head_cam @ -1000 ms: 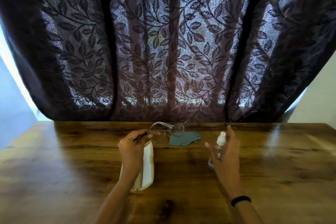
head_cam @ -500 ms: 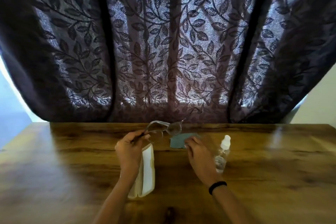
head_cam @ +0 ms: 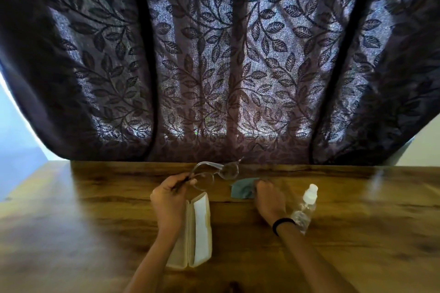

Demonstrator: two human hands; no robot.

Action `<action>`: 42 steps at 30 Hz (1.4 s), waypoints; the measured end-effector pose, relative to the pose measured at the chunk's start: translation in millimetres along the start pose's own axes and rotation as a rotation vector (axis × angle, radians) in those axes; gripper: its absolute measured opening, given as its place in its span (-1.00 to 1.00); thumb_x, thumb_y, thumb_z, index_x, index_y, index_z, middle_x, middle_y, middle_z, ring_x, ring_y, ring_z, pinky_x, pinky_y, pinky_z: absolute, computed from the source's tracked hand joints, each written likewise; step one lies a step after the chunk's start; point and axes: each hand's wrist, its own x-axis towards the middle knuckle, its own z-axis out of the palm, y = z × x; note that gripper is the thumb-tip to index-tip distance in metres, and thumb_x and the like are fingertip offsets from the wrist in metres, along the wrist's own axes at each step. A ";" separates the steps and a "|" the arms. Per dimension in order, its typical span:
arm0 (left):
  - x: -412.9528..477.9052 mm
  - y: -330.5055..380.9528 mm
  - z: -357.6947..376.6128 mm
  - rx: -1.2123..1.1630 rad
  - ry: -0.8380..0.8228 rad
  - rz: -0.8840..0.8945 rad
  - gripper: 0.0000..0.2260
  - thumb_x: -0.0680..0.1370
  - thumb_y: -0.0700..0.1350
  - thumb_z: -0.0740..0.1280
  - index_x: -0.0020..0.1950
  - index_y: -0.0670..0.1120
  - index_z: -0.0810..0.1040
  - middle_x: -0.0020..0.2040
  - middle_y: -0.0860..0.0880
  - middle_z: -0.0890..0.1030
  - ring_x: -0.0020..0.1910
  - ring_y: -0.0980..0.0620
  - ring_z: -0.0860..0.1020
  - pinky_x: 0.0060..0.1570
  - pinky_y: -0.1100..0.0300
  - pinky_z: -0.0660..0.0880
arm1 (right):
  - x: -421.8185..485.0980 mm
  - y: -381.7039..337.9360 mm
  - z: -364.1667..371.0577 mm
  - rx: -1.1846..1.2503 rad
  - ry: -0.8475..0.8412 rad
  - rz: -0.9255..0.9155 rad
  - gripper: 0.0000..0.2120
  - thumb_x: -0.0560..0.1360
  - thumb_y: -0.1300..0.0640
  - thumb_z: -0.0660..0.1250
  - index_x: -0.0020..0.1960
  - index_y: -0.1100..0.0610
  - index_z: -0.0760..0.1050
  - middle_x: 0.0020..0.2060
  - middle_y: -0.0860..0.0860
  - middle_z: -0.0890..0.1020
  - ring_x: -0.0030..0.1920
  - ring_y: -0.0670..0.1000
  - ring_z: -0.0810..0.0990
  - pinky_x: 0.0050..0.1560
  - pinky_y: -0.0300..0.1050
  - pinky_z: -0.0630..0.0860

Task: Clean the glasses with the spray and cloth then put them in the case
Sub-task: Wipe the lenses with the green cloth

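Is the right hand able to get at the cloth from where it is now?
Probably yes. The right hand already lies at the edge of the cloth on the table, with nothing between them; the spray bottle stands off to its other side.

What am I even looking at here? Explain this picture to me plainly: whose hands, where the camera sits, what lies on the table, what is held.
There is no machine here: a person works with bare hands, and the one camera sits on their head, looking forward and down. The left hand holds clear glasses by one temple arm, lifted above a wooden table. The right hand rests on a small grey-blue cloth lying on the table. Beside that wrist stands a clear spray bottle with a white cap. An open white glasses case lies under the left forearm. A dark leaf-patterned curtain hangs behind.
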 end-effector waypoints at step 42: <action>-33.6 42.6 9.3 -0.019 -0.006 0.160 -0.69 0.32 -0.46 0.40 -0.10 -0.09 0.61 -0.21 0.05 0.63 -0.26 0.39 0.57 -0.22 0.53 0.46 | -65.0 -80.8 -66.7 0.298 0.321 -0.273 -0.77 0.55 0.15 0.20 0.10 0.17 0.56 0.08 0.02 0.50 0.11 0.00 0.39 0.04 -0.34 0.30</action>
